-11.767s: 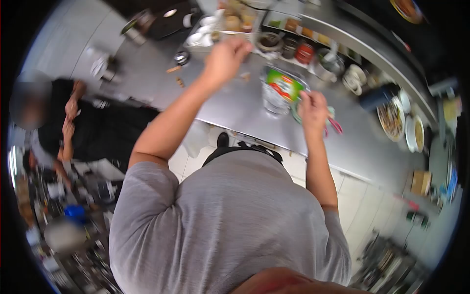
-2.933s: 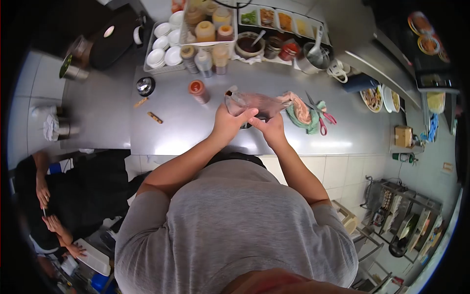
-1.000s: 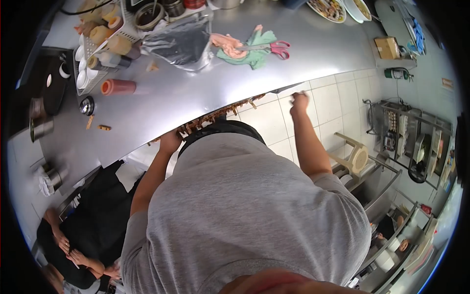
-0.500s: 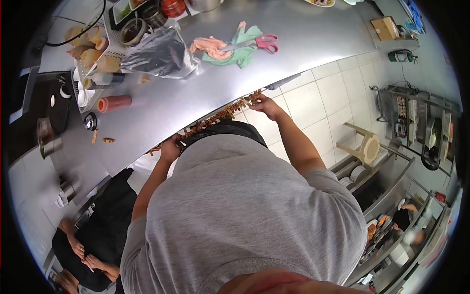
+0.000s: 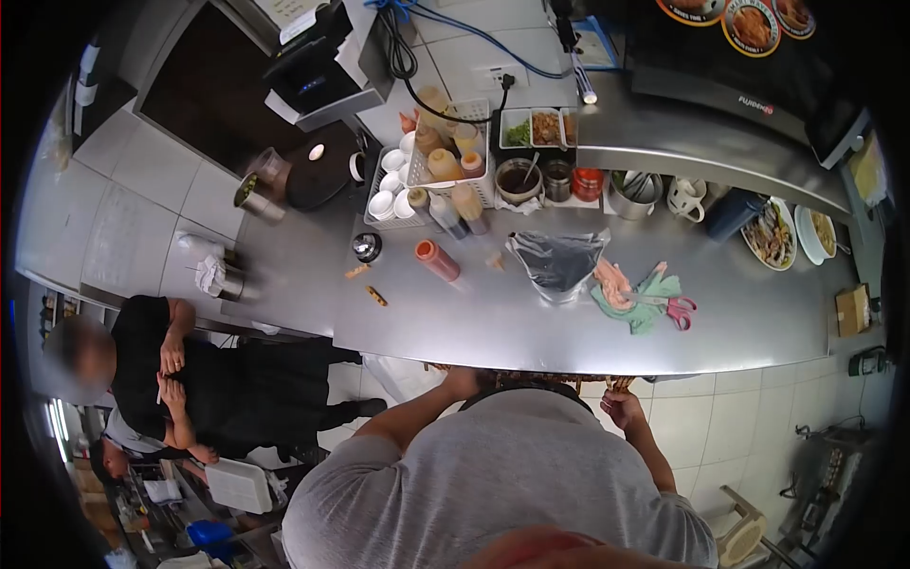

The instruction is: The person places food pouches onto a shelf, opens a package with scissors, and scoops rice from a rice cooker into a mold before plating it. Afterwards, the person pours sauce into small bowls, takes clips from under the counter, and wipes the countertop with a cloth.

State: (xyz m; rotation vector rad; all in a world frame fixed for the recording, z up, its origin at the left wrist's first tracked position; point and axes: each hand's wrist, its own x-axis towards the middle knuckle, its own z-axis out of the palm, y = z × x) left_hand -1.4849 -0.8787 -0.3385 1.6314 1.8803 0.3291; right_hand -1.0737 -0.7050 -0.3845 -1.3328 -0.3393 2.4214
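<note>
- In the head view, the left hand is at the near edge of the tabletop; its fingers are partly hidden, so I cannot tell how far they are open or if they hold something.
- The right hand has bent fingers, just beside or touching the right end of a row of brown pieces; a firm grip I cannot tell.
- This row lies between the two hands, along the edge, mostly hidden by the body.
- Ahead of the fingers, between both hands, stands a silver bag.
- Ahead of the right fingers lie a pink cloth, a green cloth and scissors.
- Ahead of the left fingers, a little left, is a red bottle.
</note>
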